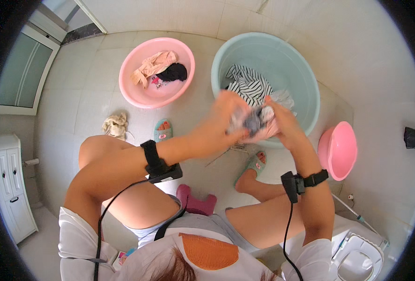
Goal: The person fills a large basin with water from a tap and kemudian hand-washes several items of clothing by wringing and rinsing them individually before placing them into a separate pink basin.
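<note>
Both my hands grip a bunched cloth (253, 122), grey and whitish, over the near edge of the large blue-green tub (306, 84). My left hand (225, 114), smeared by motion, closes round its left side. My right hand (283, 122) clasps the right side, with the thumb up along it. What kind of garment the cloth is, I cannot tell. Inside the tub, just beyond my hands, lie a black-and-white striped garment (249, 84) and a whitish, sheer-looking piece (282, 99).
A pink basin (125, 89) at the far left holds a peach garment (153, 65) and a black one (173, 72). Another pink basin (341, 152) leans by the right wall. A beige cloth (115, 125) lies on the floor near my slippered feet. A toilet (357, 257) stands at the near right.
</note>
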Available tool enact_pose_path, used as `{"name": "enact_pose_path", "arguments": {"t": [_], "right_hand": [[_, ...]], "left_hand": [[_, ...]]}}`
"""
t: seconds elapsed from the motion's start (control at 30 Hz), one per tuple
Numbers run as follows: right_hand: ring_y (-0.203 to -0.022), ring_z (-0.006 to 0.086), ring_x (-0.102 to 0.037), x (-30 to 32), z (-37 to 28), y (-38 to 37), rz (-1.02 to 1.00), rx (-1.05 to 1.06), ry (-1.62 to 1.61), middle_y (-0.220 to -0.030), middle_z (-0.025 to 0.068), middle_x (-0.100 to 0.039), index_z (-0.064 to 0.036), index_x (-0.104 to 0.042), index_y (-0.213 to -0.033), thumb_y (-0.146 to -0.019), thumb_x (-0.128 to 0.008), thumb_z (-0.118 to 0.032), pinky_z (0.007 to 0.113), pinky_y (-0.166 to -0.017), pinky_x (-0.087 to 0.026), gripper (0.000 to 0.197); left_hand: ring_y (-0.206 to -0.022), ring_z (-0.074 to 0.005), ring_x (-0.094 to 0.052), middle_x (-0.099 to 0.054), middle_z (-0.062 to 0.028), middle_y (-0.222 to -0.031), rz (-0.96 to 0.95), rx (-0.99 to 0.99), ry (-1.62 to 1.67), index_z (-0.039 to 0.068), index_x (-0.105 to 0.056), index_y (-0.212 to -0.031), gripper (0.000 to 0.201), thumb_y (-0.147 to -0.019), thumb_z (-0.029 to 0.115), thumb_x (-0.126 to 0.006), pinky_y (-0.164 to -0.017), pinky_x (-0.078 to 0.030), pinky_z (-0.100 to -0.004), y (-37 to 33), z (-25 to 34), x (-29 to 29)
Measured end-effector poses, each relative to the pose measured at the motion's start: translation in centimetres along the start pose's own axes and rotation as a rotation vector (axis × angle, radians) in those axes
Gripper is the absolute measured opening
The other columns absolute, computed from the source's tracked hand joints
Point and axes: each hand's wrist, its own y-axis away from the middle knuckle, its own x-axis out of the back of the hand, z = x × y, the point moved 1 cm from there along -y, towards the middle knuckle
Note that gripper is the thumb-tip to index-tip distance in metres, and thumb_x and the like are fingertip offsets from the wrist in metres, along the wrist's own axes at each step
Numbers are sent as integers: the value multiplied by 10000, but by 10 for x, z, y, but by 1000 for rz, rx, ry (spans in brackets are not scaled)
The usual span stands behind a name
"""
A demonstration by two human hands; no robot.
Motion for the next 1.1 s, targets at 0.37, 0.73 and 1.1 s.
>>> {"name": "enact_pose_path", "arguments": {"t": [0.37,0.73,1.1], "right_hand": [[-809,144,-543,101,-27,-27,386,482,-136,-953,62,-538,-58,-479,-1088,-807,-480,63,268,-592,-462,306],[-947,188,-571,155,-57,5,491,688,-103,-1138,130,-544,-89,-441,-1280,-715,-450,101,274,-788,-466,596],[-951,296,-606,30,-36,56,125,601,926,-1086,178,-610,-35,-520,-1195,-801,-568,-67,363,-807,-468,398]], "left_hand": [[-961,-198,-556,-455,-99,-1114,252,964,666,-19,-373,-1210,399,-860,116,-510,-807,-498,-316,-38,4,37],[-742,-153,-597,-543,-74,-943,223,829,363,1,-502,-1056,238,-828,65,-530,-620,-513,-281,-12,-29,34],[-755,-169,-594,-617,-79,-840,154,922,58,51,-591,-914,159,-776,129,-587,-604,-477,-325,29,-77,43]]}}
